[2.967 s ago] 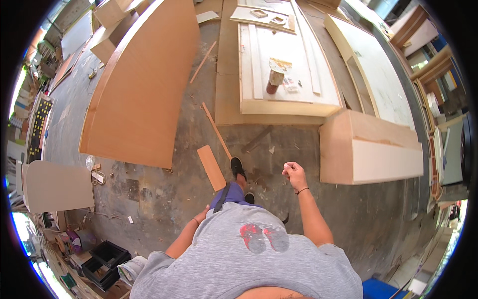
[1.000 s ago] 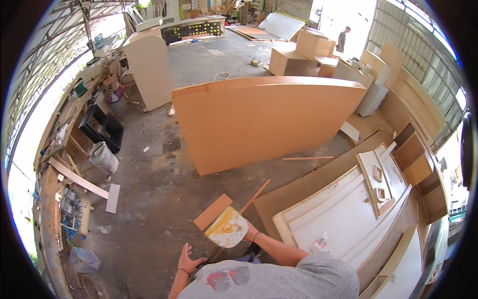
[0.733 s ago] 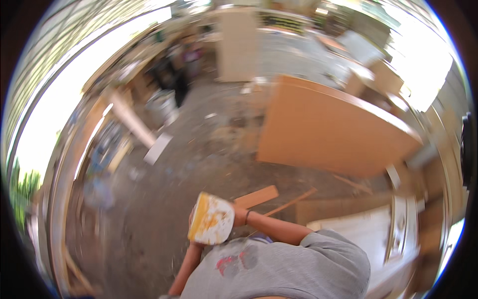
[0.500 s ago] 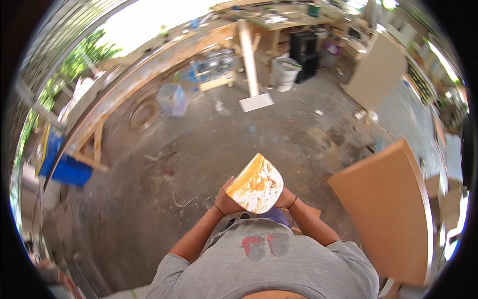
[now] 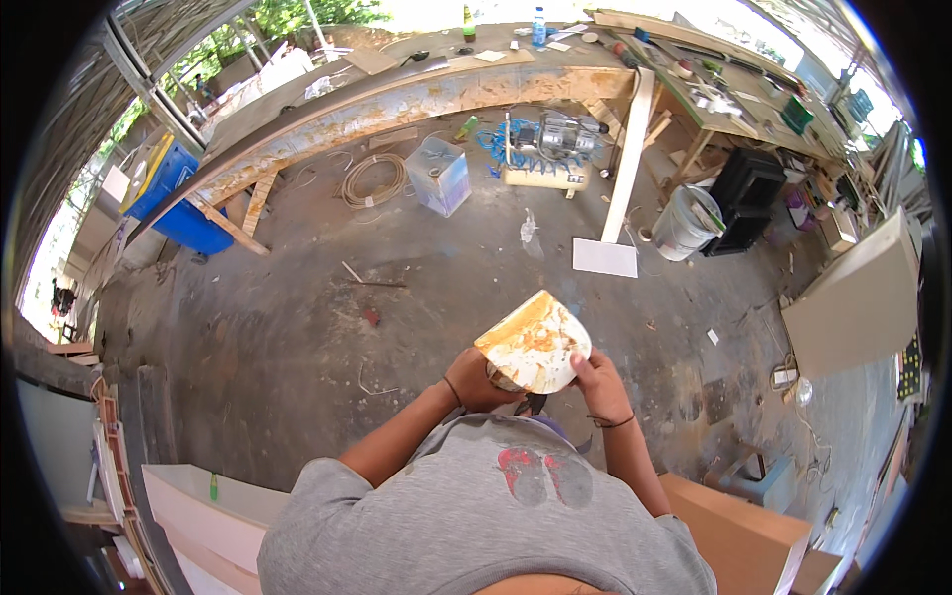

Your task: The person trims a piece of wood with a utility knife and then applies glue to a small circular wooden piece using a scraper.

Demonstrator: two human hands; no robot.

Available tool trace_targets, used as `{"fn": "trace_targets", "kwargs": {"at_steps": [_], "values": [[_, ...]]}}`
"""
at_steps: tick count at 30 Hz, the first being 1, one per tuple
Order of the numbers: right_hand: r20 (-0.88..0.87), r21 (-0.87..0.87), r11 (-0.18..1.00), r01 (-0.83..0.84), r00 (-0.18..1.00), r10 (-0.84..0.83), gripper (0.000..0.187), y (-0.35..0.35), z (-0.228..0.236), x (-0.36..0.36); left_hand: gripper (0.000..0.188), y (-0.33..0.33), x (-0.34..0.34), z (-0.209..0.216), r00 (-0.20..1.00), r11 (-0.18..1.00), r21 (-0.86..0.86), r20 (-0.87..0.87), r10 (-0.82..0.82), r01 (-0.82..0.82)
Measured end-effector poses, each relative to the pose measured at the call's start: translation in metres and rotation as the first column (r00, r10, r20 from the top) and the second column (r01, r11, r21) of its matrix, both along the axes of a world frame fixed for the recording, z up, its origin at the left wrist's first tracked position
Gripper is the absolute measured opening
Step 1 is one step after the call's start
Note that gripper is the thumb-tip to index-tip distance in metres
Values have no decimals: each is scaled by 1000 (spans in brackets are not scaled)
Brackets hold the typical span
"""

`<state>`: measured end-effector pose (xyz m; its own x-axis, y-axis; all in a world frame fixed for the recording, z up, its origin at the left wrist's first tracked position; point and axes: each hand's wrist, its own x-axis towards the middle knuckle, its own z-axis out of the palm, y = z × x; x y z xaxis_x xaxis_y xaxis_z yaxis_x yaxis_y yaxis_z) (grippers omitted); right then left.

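The board (image 5: 540,339), white with orange smears and one rounded side, is held above the floor (image 5: 436,273) in front of the body, resting over a can (image 5: 504,380) that shows only a strip of its side. The left hand (image 5: 476,381) is wrapped around the can, its fingertips hidden underneath. The right hand (image 5: 603,389) grips the board's near right edge, thumb on top; its other fingers are mostly out of sight. Beyond the fingers, well apart, stand a clear bin (image 5: 439,180) and a compressor (image 5: 553,159), with a coiled hose (image 5: 374,180) left of the bin. Beyond and right of the fingers are a white panel (image 5: 605,257) on the floor, a bucket (image 5: 684,226) and a green worktop (image 5: 732,123). Far left of them is a blue bin (image 5: 193,220); behind and right, a brown panel (image 5: 739,526).
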<state>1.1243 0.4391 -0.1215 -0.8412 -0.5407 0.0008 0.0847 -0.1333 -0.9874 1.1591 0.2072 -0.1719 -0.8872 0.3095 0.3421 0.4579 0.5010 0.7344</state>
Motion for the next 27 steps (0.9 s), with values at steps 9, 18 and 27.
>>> {"fn": "trace_targets", "kwargs": {"at_steps": [9,18,27], "values": [[14,-188,968,165,986,-166,24,-32,-4,-42,55,-15,-31,-18,972,976,-55,-109,206,-213],[-220,-334,878,342,878,-425,26,-59,30,-180,65,-79,-138,-4,945,958,72,-160,285,-277],[-21,-622,689,373,871,-491,48,-98,260,-356,80,-211,-270,193,913,912,105,-64,404,-396]]}}
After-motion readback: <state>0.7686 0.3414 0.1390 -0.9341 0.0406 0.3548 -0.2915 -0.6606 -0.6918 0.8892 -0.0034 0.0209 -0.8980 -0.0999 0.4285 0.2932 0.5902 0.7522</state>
